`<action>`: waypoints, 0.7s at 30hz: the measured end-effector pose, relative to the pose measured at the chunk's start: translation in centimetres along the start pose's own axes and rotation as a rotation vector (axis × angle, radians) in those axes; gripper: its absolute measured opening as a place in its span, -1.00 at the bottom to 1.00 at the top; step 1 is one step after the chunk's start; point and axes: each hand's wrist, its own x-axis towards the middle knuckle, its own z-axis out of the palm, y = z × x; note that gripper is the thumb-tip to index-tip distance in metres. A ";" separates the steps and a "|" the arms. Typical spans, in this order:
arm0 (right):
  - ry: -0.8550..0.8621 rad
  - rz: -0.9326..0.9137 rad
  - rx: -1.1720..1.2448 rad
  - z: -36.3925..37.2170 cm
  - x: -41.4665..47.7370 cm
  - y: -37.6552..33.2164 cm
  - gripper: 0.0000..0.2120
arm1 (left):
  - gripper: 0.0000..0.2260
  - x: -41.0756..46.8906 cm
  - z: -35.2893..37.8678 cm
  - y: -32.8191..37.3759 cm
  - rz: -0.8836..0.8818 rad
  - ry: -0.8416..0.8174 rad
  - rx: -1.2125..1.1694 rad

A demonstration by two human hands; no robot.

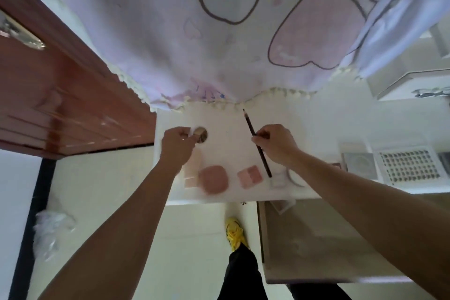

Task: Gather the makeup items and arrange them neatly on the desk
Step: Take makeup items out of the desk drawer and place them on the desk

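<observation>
Hands at work over a white desk (226, 153), seen from above. The left hand (179, 140) curls its fingers round a small round gold-toned case (202, 134) at the far left of the desk; whether the case rests on the surface or is lifted just off it cannot be told. The right hand (275, 143) pinches a dark cosmetic pencil (248, 122) near mid-shaft between thumb and fingers. The pencil's tip points away toward the printed fabric (219, 44) that hangs over the back of the desk, and its other end slants down toward the near edge. A mid-shaft pinch probably serves to control the pencil's angle, so that it can be laid straight beside its neighbours. Along the near edge lie a pale pink rectangular palette (192, 178), a round pink compact (214, 179) just beside it, a square two-tone pink palette (250, 176) and a small clear item (278, 179) (blurred; its kind is not discernible). Their side-by-side placement suggests a row being formed. Judged stage: the arrangement is partly done, with two items in hand and not yet set down.
</observation>
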 end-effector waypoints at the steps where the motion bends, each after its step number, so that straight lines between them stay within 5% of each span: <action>1: -0.008 0.031 0.001 0.8 1.0 -0.8 -0.90 | -0.72 1.3 -0.2 0.1 -0.016 -0.017 0.025; 12: 0.019 0.276 -0.088 6.2 7.9 -2.7 -0.86 | -0.78 11.0 1.8 -1.1 0.078 -0.216 0.280; 21: 0.106 0.218 -0.050 3.6 4.5 -1.2 -0.85 | -0.77 8.6 2.3 -0.3 0.285 -0.094 0.535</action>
